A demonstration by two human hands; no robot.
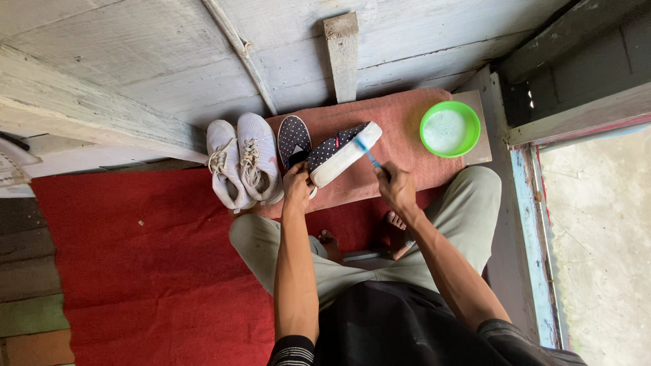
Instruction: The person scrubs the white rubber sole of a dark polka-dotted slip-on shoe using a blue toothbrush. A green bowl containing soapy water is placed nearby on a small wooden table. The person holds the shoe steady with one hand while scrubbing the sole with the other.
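Shoe-scrubbing is the step judged to be in hand: a dark polka-dot slip-on shoe (339, 154) is held tilted, sole side up, above the near edge of a faded pink mat (407, 129), close in front of the seated person's knees. Its heel end is gripped by the left hand (296, 186), fingers wrapped around it. A blue-handled toothbrush (366, 153) is pinched in the closed fingers of the right hand (397, 190), and its head is laid against the white rubber sidewall. Next, short strokes along that sidewall seem to be called for, with the shoe kept steady, and a dip in the basin when the bristles run dry; this is a judgement only.

A bright red carpet (149, 257), flat and felt-like, is spread nearest the person, under the crossed legs and bare feet. On the pink mat, which looks like worn towelling, the matching spotted shoe (293, 139) is set upright just beside the held one. Touching its left side, at the mat's left edge, a pair of pale mesh sneakers (241, 163) with white laces is stood. Towards the mat's far right corner, a round green plastic basin (449, 129) of cloudy, soapy-looking water is placed. Beyond it all, rough whitewashed wooden planks (169, 54) are seen.
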